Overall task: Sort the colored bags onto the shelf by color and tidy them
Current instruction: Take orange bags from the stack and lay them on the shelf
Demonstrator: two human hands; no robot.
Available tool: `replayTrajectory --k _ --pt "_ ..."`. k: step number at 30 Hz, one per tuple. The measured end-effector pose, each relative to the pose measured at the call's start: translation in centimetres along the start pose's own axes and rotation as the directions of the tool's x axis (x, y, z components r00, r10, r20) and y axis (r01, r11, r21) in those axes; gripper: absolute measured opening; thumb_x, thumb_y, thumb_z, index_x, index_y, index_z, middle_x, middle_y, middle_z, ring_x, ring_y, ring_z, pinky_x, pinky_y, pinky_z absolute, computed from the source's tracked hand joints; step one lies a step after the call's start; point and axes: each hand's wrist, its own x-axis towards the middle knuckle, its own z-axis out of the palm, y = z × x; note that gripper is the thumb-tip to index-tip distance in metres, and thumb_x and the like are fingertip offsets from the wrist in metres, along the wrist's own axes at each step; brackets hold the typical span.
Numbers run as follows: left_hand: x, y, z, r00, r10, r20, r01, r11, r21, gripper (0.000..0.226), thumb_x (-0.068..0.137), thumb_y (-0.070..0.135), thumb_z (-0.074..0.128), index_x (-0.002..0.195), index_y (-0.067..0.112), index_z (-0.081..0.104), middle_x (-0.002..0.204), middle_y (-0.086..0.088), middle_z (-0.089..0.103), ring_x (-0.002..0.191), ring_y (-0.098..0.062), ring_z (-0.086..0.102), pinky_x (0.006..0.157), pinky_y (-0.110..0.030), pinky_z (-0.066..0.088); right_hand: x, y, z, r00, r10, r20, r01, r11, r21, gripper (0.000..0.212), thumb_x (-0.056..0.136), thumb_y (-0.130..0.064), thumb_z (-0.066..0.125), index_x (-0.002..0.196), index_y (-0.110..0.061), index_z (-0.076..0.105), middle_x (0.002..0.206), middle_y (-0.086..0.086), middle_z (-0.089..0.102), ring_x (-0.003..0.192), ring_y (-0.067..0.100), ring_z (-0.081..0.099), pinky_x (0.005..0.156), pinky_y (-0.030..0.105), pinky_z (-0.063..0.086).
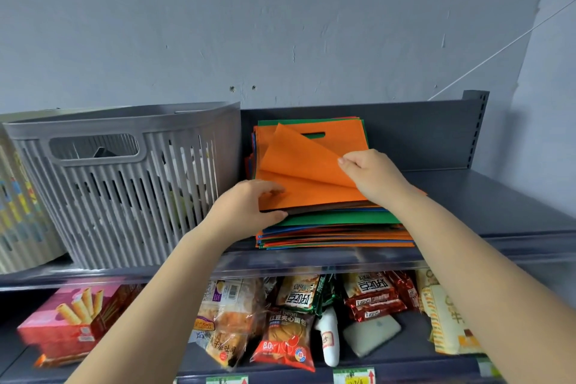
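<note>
Orange bag (308, 165) pinched at its folded corner by right hand (371, 174); left hand (249, 206) grips the stack (336, 227) edge, grey basket (124, 184) just left.

- A grey slatted plastic basket (124, 184) stands on the left.
- A pink box of wafer rolls (71, 321) lies on the lower level, at left.
- Packets of bread and snacks (283, 337) lie beside it.
- Yellow price tags (353, 376) are at the bottom edge.

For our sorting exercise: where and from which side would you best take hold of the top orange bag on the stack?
Grip the orange bag at its lifted near-right corner, coming from the right, as the right hand does: that corner has peeled off the stack.
</note>
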Motion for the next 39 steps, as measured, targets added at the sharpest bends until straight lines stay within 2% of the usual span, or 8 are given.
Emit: replayTrajectory --k 5,9,17,22,26,32,34,39 --pt "0.9 -0.5 -0.3 0.997 -0.012 -0.078 0.003 0.992 -0.124 0.025 0.090 0.017 0.061 0.114 0.020 0.067 0.109 0.007 0.063 0.098 -0.005 0.054 0.093 -0.025 0.043 -0.8 -0.1 0.3 0.998 0.013 0.066 -0.011 1.000 -0.028 0.040 0.101 -0.028 0.038 0.069 -0.006 0.047 0.058 0.003 0.043 0.058 0.017 0.041 0.056 0.031 0.030" --pt "1.7 0.2 -1.2 0.952 0.001 -0.308 -0.036 0.994 -0.107 0.019 0.092 0.021 0.059 0.104 0.016 0.072 0.094 0.004 0.067 0.084 -0.016 0.059 0.078 -0.030 0.048 -1.4 -0.7 0.1 0.985 0.027 0.169 -0.024 1.000 -0.019 0.041 0.095 -0.048 0.044 0.113 -0.019 0.066 0.109 -0.001 0.067 0.101 0.018 0.060 0.089 0.037 0.049" --pt "0.3 2.4 -2.0 0.780 -0.040 -0.625 -0.118 0.971 -0.209 0.015 0.093 0.023 0.056 0.101 0.014 0.064 0.092 0.004 0.062 0.079 -0.005 0.055 0.067 -0.005 0.037 -1.6 -0.1 0.0 0.997 -0.018 -0.079 0.005 0.986 -0.164 0.040 0.100 -0.034 0.040 0.062 -0.022 0.043 0.059 -0.003 0.045 0.055 0.014 0.046 0.051 0.026 0.032" --pt "-0.6 2.6 -1.3 0.866 -0.486 -0.113 0.146 0.463 -0.874 0.043 0.099 0.044 0.036 0.087 0.009 0.058 0.062 -0.005 0.067 0.049 -0.013 0.058 0.045 -0.024 0.039 -4.4 -1.4 -0.5 0.978 -0.188 -0.092 0.147 0.930 -0.338 0.032 0.100 -0.038 0.036 0.107 -0.027 0.066 0.082 -0.005 0.067 0.074 0.017 0.061 0.061 0.032 0.048" --pt "-2.1 3.1 -1.5 0.867 -0.408 0.285 0.368 0.141 -0.919 0.041 0.098 0.041 0.039 0.092 0.004 0.055 0.065 -0.013 0.068 0.043 -0.015 0.059 0.037 -0.016 0.038 -6.9 -1.9 -0.5 0.960 -0.274 0.061 0.260 0.784 -0.564 0.037 0.101 -0.043 0.030 0.126 -0.033 0.055 0.114 -0.007 0.067 0.102 0.019 0.061 0.078 0.034 0.051" --pt "-3.8 2.9 -0.6 0.868 -0.440 0.231 0.434 0.442 -0.785 0.010 0.093 -0.004 0.044 0.094 -0.001 0.054 0.068 -0.010 0.054 0.042 -0.015 0.055 0.035 -0.021 0.041 -9.5 -1.4 0.0 0.970 -0.161 0.181 0.236 0.805 -0.544 0.058 0.090 -0.065 0.026 0.139 -0.037 0.043 0.143 -0.017 0.044 0.134 0.003 0.037 0.105 0.024 0.031" --pt "-4.3 2.4 -0.5 0.897 -0.405 0.178 0.395 0.553 -0.733 0.025 0.092 -0.006 0.043 0.108 0.008 0.057 0.078 -0.011 0.059 0.051 -0.019 0.056 0.038 -0.024 0.045 -10.4 -0.7 -0.1 0.996 -0.078 0.040 0.088 0.910 -0.405 0.078 0.077 -0.075 0.018 0.131 -0.032 0.054 0.136 -0.012 0.053 0.128 0.008 0.046 0.104 0.027 0.032" --pt "-5.5 0.6 -0.1 0.983 -0.182 0.028 0.162 0.780 -0.604 0.053 0.095 -0.002 0.044 0.134 0.033 0.045 0.106 -0.004 0.068 0.082 -0.025 0.068 0.071 -0.041 0.058 -12.0 1.8 -0.2 0.849 0.431 -0.305 -0.430 0.900 0.075 0.039 0.093 -0.036 0.052 0.127 -0.019 0.056 0.130 0.001 0.058 0.118 0.021 0.052 0.095 0.037 0.043"
